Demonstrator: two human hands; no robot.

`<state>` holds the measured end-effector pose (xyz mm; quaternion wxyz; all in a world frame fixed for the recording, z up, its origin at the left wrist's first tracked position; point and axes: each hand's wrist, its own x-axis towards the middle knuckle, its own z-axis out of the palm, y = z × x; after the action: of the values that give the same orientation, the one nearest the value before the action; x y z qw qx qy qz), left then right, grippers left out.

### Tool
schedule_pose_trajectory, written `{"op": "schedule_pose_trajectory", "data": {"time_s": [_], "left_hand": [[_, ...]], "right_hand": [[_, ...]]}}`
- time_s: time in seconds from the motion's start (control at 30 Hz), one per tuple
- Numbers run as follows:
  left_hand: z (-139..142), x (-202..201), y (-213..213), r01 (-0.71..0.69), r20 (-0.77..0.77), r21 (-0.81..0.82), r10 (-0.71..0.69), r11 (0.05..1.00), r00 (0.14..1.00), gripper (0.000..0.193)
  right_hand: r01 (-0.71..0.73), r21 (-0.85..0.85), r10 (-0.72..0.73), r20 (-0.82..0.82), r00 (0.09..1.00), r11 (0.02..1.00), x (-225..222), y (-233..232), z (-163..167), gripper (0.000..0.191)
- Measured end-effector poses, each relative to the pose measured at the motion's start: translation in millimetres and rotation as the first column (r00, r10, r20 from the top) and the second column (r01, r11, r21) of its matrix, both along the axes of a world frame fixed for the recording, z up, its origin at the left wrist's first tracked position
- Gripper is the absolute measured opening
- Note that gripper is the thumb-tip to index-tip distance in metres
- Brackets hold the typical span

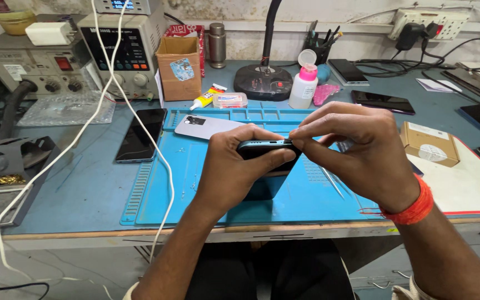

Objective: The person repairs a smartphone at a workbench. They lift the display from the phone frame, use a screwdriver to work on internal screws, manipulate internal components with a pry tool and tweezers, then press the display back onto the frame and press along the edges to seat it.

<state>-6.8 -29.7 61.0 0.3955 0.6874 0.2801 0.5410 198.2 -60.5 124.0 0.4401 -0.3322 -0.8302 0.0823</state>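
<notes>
Dark smartphone gripped on edge above the blue repair mat

The phone is clasped in the left hand; its upper edge is pinched by the right hand. A detached silver back cover lies on the mat, so opening appears done. A small clear box holds indistinct contents; a pen cup holds tools.

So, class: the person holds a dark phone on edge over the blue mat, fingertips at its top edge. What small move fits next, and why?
Probably a gentle pinch-and-pull at the top edge: the left hand steadies the phone upright over the mat, and the right hand fingertips already meet on that edge.
</notes>
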Motion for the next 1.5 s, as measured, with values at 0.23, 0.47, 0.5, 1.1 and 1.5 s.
{"op": "schedule_pose_trajectory", "data": {"time_s": [0.23,0.47,0.5,1.1,1.5], "left_hand": [[1,1,0,0.019,0.039,-0.018,-0.018,1.0,0.999,0.024],[0,6,2,0.065,0.095,-0.043,-0.06,0.997,0.994,0.022],[-1,6,2,0.063,0.094,-0.023,-0.06,0.998,0.994,0.022],[-11,10,4,-0.003,0.041,0.036,0.001,0.999,0.999,0.025],[-9,15,-1,0.09,0.138,-0.011,-0.088,0.996,0.987,0.025]], "right_hand": [[0.011,0.058,-0.011,0.01,1.0,0.998,-2,3,-3,0.012],[-0.032,-0.045,0.026,-0.138,0.99,0.998,5,8,-17,0.012],[-0.036,-0.053,0.028,-0.152,0.988,0.998,5,7,-17,0.012],[0.057,0.196,-0.099,0.209,0.973,0.979,-6,-4,9,0.015],[0.091,0.124,-0.108,0.136,0.985,0.988,-1,-9,4,0.011]]}}
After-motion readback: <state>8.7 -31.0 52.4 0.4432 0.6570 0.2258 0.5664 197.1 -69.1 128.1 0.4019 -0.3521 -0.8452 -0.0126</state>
